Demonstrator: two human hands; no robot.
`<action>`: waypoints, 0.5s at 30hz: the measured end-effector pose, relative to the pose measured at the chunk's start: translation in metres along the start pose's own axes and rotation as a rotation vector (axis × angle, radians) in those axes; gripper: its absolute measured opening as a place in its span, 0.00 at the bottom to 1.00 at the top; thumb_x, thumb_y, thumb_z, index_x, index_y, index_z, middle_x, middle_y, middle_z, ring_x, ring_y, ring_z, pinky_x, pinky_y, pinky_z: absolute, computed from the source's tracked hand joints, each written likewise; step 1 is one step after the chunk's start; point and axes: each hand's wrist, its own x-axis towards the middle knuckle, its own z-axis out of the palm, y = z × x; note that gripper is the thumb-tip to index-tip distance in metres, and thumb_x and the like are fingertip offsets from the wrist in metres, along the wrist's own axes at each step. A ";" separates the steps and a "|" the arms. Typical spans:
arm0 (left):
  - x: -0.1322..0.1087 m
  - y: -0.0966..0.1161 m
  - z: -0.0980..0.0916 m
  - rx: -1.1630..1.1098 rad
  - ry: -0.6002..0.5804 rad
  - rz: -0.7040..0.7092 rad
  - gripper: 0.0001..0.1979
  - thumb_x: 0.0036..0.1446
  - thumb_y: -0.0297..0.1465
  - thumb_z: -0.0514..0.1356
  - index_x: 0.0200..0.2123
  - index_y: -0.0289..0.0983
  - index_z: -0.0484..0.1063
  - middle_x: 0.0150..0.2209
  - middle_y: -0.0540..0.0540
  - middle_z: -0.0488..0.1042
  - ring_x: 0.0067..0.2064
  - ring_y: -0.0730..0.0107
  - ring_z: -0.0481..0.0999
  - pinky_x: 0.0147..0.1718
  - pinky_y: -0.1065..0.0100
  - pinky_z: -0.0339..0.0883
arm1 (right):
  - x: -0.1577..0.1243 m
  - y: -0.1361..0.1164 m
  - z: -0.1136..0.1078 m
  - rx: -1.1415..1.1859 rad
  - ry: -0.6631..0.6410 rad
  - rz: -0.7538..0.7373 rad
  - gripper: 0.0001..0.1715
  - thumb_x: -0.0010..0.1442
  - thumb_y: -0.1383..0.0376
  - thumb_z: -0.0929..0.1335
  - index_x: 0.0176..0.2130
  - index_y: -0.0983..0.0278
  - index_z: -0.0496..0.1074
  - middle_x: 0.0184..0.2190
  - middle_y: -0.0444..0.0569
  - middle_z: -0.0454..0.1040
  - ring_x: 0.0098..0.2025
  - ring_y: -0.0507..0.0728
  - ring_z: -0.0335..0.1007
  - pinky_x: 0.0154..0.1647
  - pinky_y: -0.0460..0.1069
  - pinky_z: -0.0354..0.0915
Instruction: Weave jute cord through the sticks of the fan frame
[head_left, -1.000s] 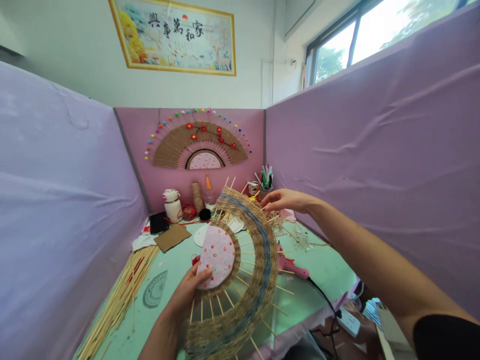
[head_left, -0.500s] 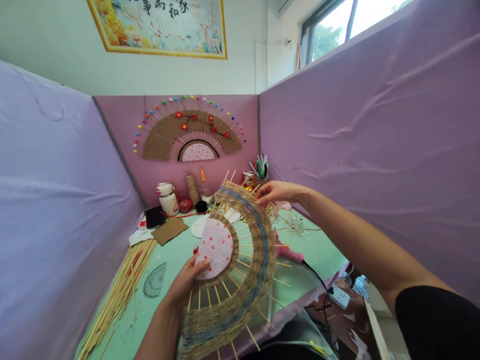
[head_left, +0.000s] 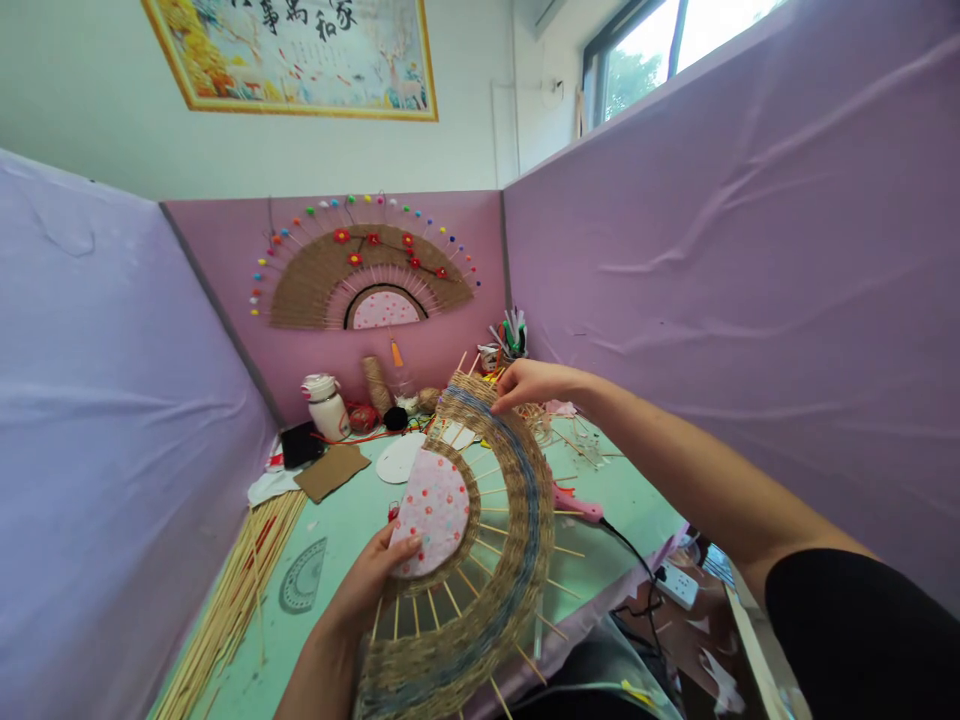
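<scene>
A woven fan [head_left: 517,560] of brown twine with a blue band and wooden ribs is held up over the table, tilted on its side. Its half-round centre piece [head_left: 435,510] is pink-white with small red flowers. My left hand [head_left: 382,560] grips the straight edge of this centre, thumb on the front. At the fan's upper end my right hand [head_left: 525,385] has its fingertips bent together against the blue band; whether they pinch a strand there is too small to tell.
On the green table [head_left: 337,540] lie a protractor [head_left: 304,575], wooden sticks [head_left: 232,590], brown cardboard [head_left: 332,472] and a pink glue gun [head_left: 577,504]. A white bottle [head_left: 326,408] and twine spool [head_left: 376,386] stand behind. A finished fan [head_left: 307,280] hangs on the pink partition.
My right hand has shifted from the fan's outer edge inward onto the blue band. My left hand keeps its grip. The whole view has shifted slightly.
</scene>
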 end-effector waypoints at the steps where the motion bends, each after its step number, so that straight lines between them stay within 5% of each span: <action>1: 0.000 0.000 0.000 0.001 0.007 0.001 0.26 0.41 0.32 0.71 0.45 0.31 0.73 0.34 0.41 0.79 0.27 0.68 0.76 0.26 0.68 0.73 | 0.001 0.002 0.000 0.011 0.010 0.007 0.25 0.46 0.46 0.71 0.23 0.65 0.74 0.18 0.41 0.61 0.22 0.49 0.51 0.25 0.48 0.47; 7: -0.002 0.001 0.003 -0.007 0.041 0.014 0.24 0.42 0.30 0.70 0.45 0.30 0.73 0.33 0.41 0.80 0.26 0.68 0.76 0.27 0.68 0.73 | -0.001 0.012 -0.005 0.125 0.082 -0.011 0.25 0.46 0.45 0.72 0.28 0.65 0.77 0.24 0.45 0.70 0.26 0.51 0.58 0.29 0.48 0.53; 15: 0.001 0.005 -0.002 -0.118 0.163 0.054 0.18 0.50 0.26 0.64 0.46 0.28 0.71 0.32 0.40 0.80 0.26 0.64 0.78 0.28 0.65 0.75 | -0.009 0.014 -0.002 0.586 0.548 0.066 0.25 0.49 0.45 0.71 0.30 0.65 0.72 0.30 0.51 0.76 0.30 0.52 0.67 0.33 0.47 0.62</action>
